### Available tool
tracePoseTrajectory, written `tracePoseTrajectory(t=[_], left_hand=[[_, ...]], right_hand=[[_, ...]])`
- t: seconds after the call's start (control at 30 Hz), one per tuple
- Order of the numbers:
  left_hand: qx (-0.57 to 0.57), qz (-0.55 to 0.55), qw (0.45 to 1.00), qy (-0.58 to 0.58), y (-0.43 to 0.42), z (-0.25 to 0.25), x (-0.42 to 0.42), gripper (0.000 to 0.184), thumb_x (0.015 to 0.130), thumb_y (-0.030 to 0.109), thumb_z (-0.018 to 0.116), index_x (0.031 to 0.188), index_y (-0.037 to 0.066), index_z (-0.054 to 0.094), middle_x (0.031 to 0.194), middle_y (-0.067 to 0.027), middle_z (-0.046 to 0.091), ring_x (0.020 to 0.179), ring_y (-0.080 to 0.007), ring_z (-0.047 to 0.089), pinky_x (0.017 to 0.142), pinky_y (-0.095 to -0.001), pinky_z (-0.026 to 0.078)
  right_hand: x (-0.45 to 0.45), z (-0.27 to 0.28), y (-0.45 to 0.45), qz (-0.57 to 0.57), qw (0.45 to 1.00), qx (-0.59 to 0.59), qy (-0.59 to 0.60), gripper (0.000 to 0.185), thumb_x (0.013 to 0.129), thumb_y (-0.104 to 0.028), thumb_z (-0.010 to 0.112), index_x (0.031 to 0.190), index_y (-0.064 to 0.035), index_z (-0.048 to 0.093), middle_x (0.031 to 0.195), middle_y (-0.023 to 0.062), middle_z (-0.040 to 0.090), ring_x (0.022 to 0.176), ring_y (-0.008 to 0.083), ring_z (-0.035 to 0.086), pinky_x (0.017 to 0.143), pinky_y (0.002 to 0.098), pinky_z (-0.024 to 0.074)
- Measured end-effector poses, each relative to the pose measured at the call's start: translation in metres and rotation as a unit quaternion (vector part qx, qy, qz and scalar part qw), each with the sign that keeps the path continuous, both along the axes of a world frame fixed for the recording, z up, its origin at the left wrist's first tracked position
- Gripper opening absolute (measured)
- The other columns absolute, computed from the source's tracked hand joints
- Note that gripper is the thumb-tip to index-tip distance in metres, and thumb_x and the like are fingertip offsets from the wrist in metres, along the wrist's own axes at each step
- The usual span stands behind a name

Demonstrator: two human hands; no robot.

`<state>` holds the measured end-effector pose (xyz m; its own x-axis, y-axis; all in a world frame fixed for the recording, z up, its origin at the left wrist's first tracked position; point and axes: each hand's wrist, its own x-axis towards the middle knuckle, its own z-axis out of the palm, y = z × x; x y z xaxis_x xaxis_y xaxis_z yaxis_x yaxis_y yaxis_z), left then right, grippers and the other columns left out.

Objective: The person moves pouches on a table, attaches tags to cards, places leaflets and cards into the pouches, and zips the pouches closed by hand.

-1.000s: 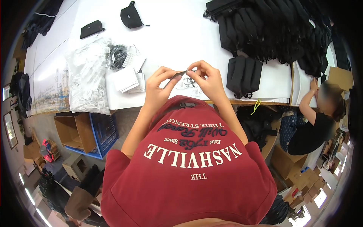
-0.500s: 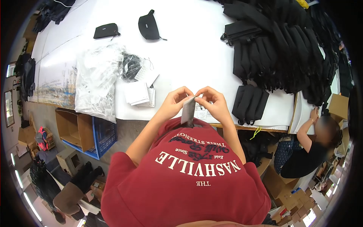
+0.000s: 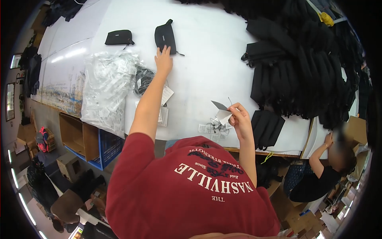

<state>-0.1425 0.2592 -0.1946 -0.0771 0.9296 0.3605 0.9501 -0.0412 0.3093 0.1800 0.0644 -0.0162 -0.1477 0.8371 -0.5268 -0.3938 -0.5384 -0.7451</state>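
Observation:
My left hand (image 3: 163, 63) reaches out over the table, fingers extended onto the lower end of a black zip pouch (image 3: 164, 35). Whether the fingertips press on it cannot be made out. A second black pouch (image 3: 119, 37) lies to the left. My right hand (image 3: 241, 119) pinches a folded grey-and-white hang tag (image 3: 219, 105) with a thin string standing up from it. Below that hand, small white labels with dark strings (image 3: 217, 127) lie near the table edge. Partly behind my left forearm are white cards (image 3: 164, 115) and a bundle of black cords (image 3: 143, 79).
A clear plastic bag of labels (image 3: 105, 91) lies on the left of the white table (image 3: 203, 59). Black pouches (image 3: 286, 83) are heaped on the right, several beside my right hand (image 3: 267, 128). A co-worker (image 3: 318, 175) sits at the right. A blue crate (image 3: 109, 147) stands below the table edge.
My hands, together at the tag before, have parted. The left has stretched forward to the pouch. The right has moved slightly right and down, keeping the tag, which now shows spread apart.

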Motion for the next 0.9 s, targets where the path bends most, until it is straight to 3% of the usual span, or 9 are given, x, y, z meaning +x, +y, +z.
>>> tracePoseTrajectory(t=[0.13,0.2,0.33,0.43,0.53,0.57,0.67,0.8,0.9], left_hand=[[-0.026,-0.038,0.999,-0.022,0.009,0.012,-0.005,0.023,0.078,0.006,0.062,0.101,0.004,0.064,0.102,-0.0124,0.062,0.106,-0.0357,0.051,0.089,-0.0414,0.043],[-0.051,-0.053,0.996,-0.049,0.000,0.032,0.008,0.018,0.079,0.008,0.062,0.096,0.004,0.064,0.092,-0.0143,0.063,0.098,-0.0343,0.054,0.084,-0.0419,0.044],[-0.045,-0.097,0.975,-0.194,-0.055,0.100,0.055,0.020,0.086,0.016,0.058,0.098,0.001,0.063,0.084,-0.0182,0.063,0.084,-0.0344,0.058,0.076,-0.0376,0.046],[-0.213,-0.091,0.929,-0.288,-0.092,0.142,0.058,0.025,0.089,0.020,0.055,0.098,-0.001,0.063,0.084,-0.0189,0.065,0.080,-0.0294,0.063,0.071,-0.0362,0.046],[-0.269,-0.109,0.918,-0.271,-0.101,0.104,0.042,0.024,0.088,0.020,0.057,0.096,-0.001,0.064,0.081,-0.0170,0.066,0.080,-0.0267,0.064,0.071,-0.0366,0.047],[-0.270,-0.109,0.920,-0.264,-0.105,0.078,0.036,0.022,0.085,0.017,0.060,0.101,0.002,0.063,0.092,-0.0142,0.065,0.087,-0.0285,0.061,0.077,-0.0367,0.047],[-0.053,-0.141,0.986,-0.068,-0.139,0.078,0.053,0.030,0.082,0.013,0.063,0.110,0.006,0.060,0.106,-0.0132,0.060,0.097,-0.0308,0.056,0.084,-0.0386,0.045],[-0.220,-0.327,0.913,-0.109,-0.193,0.068,0.089,0.042,0.071,0.009,0.066,0.112,0.011,0.058,0.116,-0.0150,0.053,0.109,-0.0323,0.050,0.093,-0.0430,0.039],[-0.154,-0.290,0.945,-0.009,-0.237,0.039,0.108,0.048,0.070,0.012,0.067,0.116,0.014,0.054,0.126,-0.0148,0.047,0.118,-0.0322,0.044,0.101,-0.0495,0.030]], right_hand=[[0.011,-0.004,-0.013,-0.031,0.999,-0.007,0.027,0.011,0.091,-0.016,0.057,0.086,-0.0065,0.058,0.054,-0.0046,0.047,0.048,0.0037,0.042,0.047,0.0185,0.0287],[0.015,-0.013,-0.025,-0.040,0.998,-0.001,0.039,0.011,0.091,-0.016,0.059,0.086,-0.0063,0.058,0.061,-0.0027,0.052,0.049,0.0035,0.043,0.045,0.0182,0.0290],[0.013,-0.011,-0.035,-0.039,0.999,-0.014,-0.005,0.012,0.091,-0.016,0.059,0.086,-0.0054,0.057,0.068,-0.0015,0.054,0.049,0.0039,0.043,0.044,0.0182,0.0294],[0.013,-0.015,-0.043,-0.013,1.000,-0.006,-0.014,0.011,0.090,-0.016,0.060,0.086,-0.0060,0.058,0.071,-0.0007,0.057,0.049,0.0039,0.044,0.042,0.0176,0.0283],[0.010,-0.018,-0.050,0.006,1.000,0.013,-0.017,0.011,0.089,-0.017,0.061,0.086,-0.0065,0.060,0.075,0.0008,0.061,0.049,0.0033,0.045,0.041,0.0169,0.0269],[0.007,-0.014,-0.052,0.012,0.999,0.023,-0.020,0.011,0.089,-0.017,0.061,0.087,-0.0063,0.060,0.072,0.0005,0.060,0.049,0.0031,0.045,0.041,0.0168,0.0267],[0.004,-0.007,-0.055,0.042,0.997,0.043,-0.053,0.012,0.089,-0.017,0.062,0.088,-0.0053,0.063,0.064,-0.0010,0.057,0.048,0.0024,0.044,0.041,0.0166,0.0269],[0.007,-0.012,-0.073,0.055,0.992,0.052,-0.102,0.014,0.088,-0.017,0.063,0.090,-0.0040,0.065,0.055,-0.0031,0.051,0.047,0.0017,0.043,0.041,0.0168,0.0271],[0.009,-0.009,-0.084,0.058,0.990,0.054,-0.115,0.015,0.088,-0.018,0.063,0.089,-0.0038,0.065,0.055,-0.0030,0.051,0.046,0.0017,0.042,0.041,0.0170,0.0268]])
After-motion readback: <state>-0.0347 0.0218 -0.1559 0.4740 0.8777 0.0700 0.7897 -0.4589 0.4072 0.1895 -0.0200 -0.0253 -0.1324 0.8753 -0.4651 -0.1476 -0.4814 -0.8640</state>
